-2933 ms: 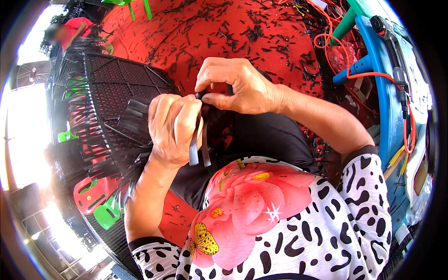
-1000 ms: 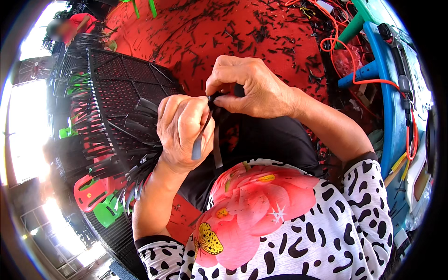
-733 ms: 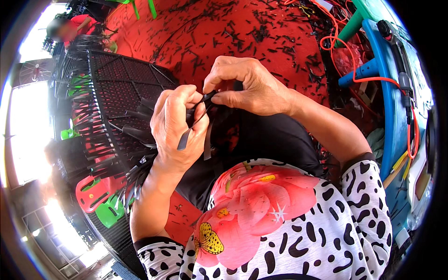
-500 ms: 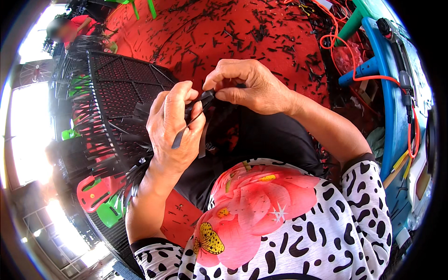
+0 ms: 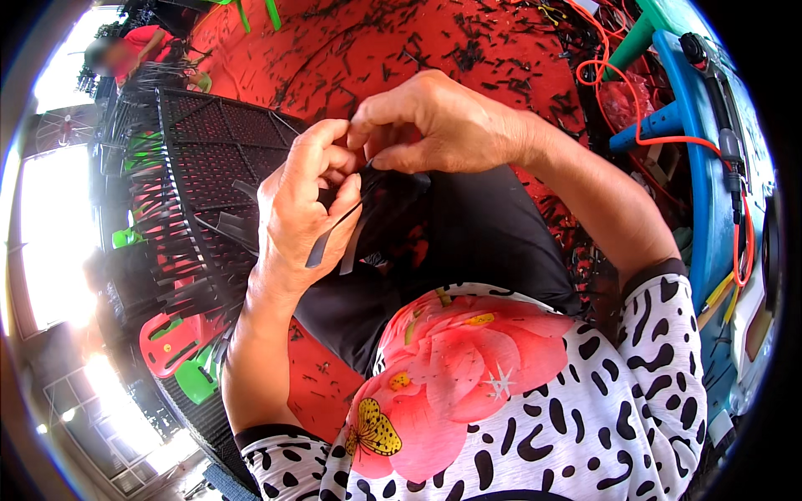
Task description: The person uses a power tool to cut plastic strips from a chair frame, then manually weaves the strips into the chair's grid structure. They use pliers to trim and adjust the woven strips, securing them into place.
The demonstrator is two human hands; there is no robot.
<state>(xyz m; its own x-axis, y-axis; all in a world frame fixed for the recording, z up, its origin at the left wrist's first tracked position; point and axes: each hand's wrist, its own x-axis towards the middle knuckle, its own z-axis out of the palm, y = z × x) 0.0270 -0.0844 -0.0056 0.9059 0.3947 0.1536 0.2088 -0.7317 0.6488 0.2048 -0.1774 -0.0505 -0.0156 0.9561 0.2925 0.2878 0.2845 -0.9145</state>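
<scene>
Flat black strips [image 5: 319, 248] hang from under the thumb of my left hand [image 5: 296, 204], whose fingers are curled and closed on them. Close against it, my right hand [image 5: 447, 125] has its thumb and forefinger pinched together at the dark upper end of the strips. The exact spot where the fingertips meet the strips is partly hidden. Just left of my hands stands a large black woven panel [image 5: 225, 138] with loose strip ends sticking out along its edges.
Short black offcuts litter the red floor [image 5: 334, 50]. A blue table or stool edge [image 5: 681, 167] is at right, with an orange cable [image 5: 685, 140] and a black tool [image 5: 723, 108]. Red and green plastic chairs [image 5: 171, 338] stand at left. Another person [image 5: 142, 50] sits far left.
Both hands have risen a little, away from my lap. The right hand has also shifted left, nearer the left hand's fingertips. The strips have moved with them.
</scene>
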